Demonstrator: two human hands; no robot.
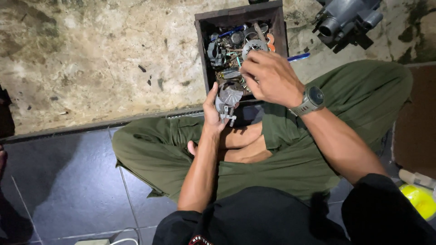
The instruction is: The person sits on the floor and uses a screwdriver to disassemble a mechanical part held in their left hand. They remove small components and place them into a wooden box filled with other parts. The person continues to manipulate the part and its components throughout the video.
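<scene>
I sit cross-legged on the floor in green shorts. My left hand (pixel 211 111) grips a small grey metal part (pixel 228 97) with a round toothed disc on top and a spring and bracket below. It is held upright just in front of a dark wooden box (pixel 204 45). My right hand (pixel 268 76), with a grey watch (pixel 311 100) on its wrist, reaches into the box's near right corner, fingers curled down among the parts. Whatever those fingers touch is hidden. The box holds several metal gears, springs and a blue pen-like tool (pixel 229 32).
The box stands on a stained concrete floor (pixel 100 59); a step edge separates it from dark tiles (pixel 68 181). A grey engine-like part (pixel 345 18) lies at the top right. A blue pen (pixel 298 57) lies beside the box. A yellow object (pixel 420 198) sits at the right edge.
</scene>
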